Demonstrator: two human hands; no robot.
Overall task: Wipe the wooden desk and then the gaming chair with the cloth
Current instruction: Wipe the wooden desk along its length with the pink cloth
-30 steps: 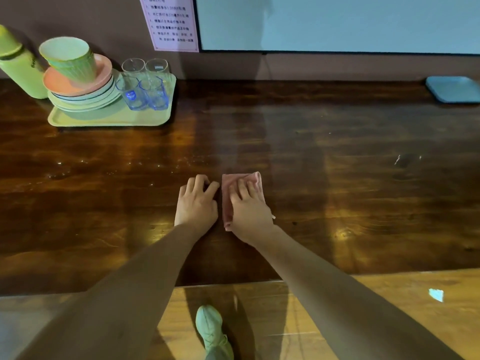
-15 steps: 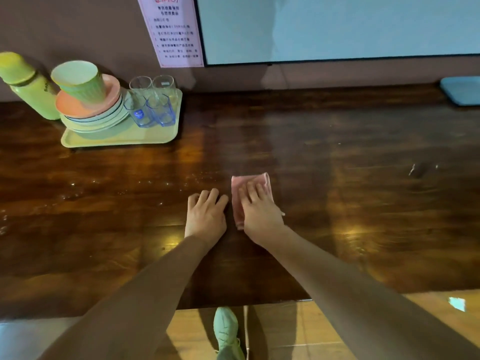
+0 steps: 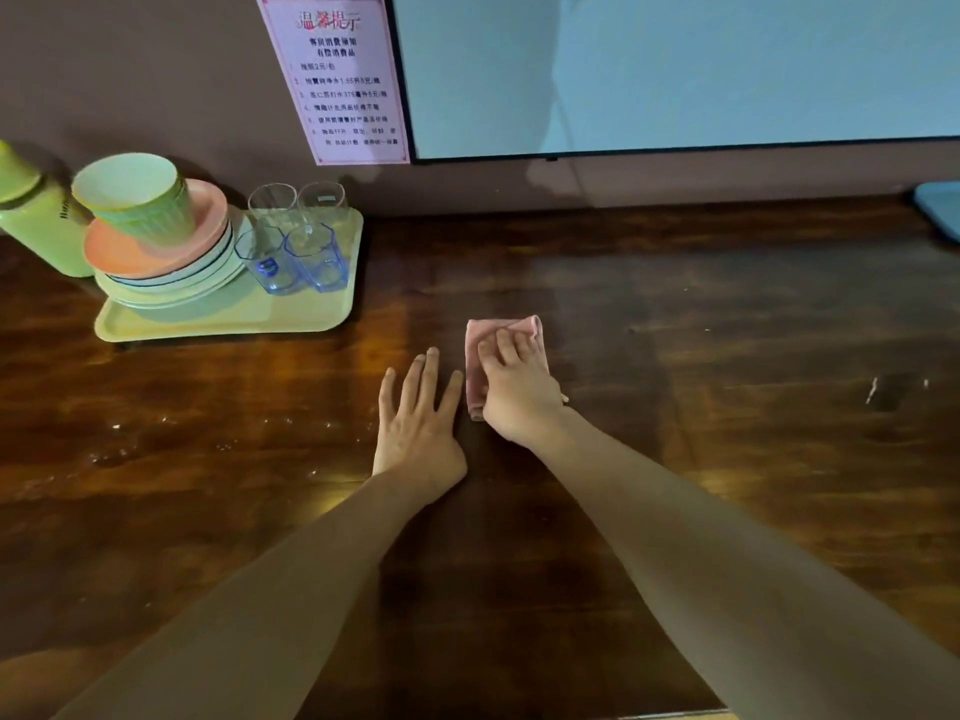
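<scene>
The step in hand looks like wiping the surface (image 3: 675, 314). The chair is out of view, so its turn comes later. The folded pink cloth (image 3: 477, 345) lies flat on the wood, right of the tray (image 3: 228, 324) and slightly nearer the person.

To do this well, I would keep the palm's weight on the cloth so it stays folded and sweep in overlapping passes. I would also steer clear of the tray's edge, since glasses (image 3: 291, 241) stand there. The pale specks (image 3: 223, 445) on the near side of the tray seem to need a pass.

The right hand (image 3: 514, 392) lies on the cloth, fingers fairly straight and spread, pressing rather than gripping. The left hand (image 3: 418, 428) rests flat on bare wood on the cloth's tray side, fingers straight, holding nothing. Both arms reach forward with low wrists, and the hands are just beside each other, apparently not touching.
</scene>
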